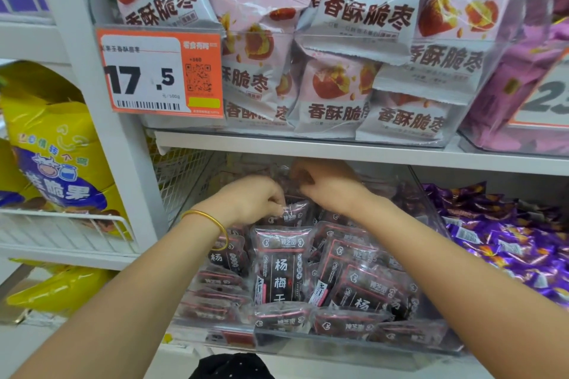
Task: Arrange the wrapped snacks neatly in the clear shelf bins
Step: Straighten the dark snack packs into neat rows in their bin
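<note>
A clear shelf bin (431,218) on the lower shelf holds several dark plum snack packets (281,264) with white characters, some upright, some lying flat at the front. My left hand (255,198), with a gold bangle on its wrist, pinches the top edge of a dark packet (292,212) near the back of the bin. My right hand (329,184) reaches deeper under the shelf and has its fingers closed on another dark packet (304,177); what lies behind it is in shadow.
The white shelf board (308,148) hangs low over the bin. Above it a clear bin holds pink jujube bags (363,15) with an orange price tag (160,74). Purple wrapped candies (498,234) fill the bin to the right. Yellow bags (52,144) sit in a wire rack left.
</note>
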Motion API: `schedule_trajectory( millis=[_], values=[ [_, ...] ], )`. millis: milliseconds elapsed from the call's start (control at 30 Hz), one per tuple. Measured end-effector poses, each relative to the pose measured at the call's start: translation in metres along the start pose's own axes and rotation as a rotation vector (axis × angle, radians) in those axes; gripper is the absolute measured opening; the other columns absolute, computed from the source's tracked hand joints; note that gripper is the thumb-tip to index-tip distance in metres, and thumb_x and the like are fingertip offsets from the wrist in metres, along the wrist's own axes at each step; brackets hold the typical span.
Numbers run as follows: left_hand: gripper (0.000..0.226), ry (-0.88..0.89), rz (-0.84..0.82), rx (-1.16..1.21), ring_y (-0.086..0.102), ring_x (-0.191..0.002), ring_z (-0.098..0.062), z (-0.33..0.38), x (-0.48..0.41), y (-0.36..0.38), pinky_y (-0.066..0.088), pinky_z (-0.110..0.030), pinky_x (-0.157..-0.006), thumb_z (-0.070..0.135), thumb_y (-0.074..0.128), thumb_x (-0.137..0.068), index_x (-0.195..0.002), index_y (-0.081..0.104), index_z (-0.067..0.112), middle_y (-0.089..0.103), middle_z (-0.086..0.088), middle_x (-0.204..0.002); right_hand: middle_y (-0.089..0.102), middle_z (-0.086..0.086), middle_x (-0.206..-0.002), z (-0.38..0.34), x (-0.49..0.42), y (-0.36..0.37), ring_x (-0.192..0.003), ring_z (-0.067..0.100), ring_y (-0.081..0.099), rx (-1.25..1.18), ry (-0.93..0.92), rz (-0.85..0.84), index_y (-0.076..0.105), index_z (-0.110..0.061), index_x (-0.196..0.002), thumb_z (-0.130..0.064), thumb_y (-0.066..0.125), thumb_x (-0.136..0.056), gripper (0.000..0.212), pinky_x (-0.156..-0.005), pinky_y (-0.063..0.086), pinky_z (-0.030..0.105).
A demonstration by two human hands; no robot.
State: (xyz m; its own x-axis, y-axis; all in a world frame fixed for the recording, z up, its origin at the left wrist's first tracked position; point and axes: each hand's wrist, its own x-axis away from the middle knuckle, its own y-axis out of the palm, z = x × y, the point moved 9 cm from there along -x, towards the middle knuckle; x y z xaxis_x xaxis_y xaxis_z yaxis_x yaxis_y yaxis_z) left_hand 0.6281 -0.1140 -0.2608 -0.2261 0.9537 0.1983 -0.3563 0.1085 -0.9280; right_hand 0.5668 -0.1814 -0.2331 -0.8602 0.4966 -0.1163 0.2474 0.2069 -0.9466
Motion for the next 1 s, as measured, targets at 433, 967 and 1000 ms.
schedule_trajectory(
  millis=[433,967,1000],
  values=[
    [0.025,-0.093,0.327,-0.051,0.056,-0.107,-0.026,-0.033,0.023,-0.04,0.044,-0.033,-0.093,0.011,0.048,-0.094,-0.115,0.061,0.015,0.061,-0.009,-0.12,0.057,0.006,-0.087,0.006,0.008,0.01,-0.08,0.025,0.056,0.272,0.012,-0.067,0.054,-0.009,-0.089,-0.021,0.06,-0.09,0.013,-0.068,0.041,0.028],
    [0.038,-0.155,0.37,-0.213,0.057,-0.097,-0.033,-0.058,0.031,-0.03,0.047,-0.037,-0.079,-0.009,0.047,-0.082,-0.117,0.05,0.006,0.055,-0.016,-0.109,0.057,0.008,-0.123,-0.047,-0.057,0.046,-0.106,0.027,0.055,-0.144,-0.046,-0.163,0.052,-0.014,-0.126,-0.017,0.039,-0.1,0.03,-0.088,0.046,0.033],
    [0.036,-0.141,0.388,-0.22,0.056,-0.096,-0.032,-0.056,0.034,-0.03,0.044,-0.035,-0.076,-0.009,0.048,-0.082,-0.115,0.05,0.006,0.054,-0.015,-0.109,0.058,0.008,-0.121,-0.048,-0.061,0.052,-0.106,0.026,0.056,-0.154,-0.049,-0.194,0.055,-0.012,-0.123,-0.021,0.041,-0.1,0.029,-0.086,0.045,0.031]
  ],
)
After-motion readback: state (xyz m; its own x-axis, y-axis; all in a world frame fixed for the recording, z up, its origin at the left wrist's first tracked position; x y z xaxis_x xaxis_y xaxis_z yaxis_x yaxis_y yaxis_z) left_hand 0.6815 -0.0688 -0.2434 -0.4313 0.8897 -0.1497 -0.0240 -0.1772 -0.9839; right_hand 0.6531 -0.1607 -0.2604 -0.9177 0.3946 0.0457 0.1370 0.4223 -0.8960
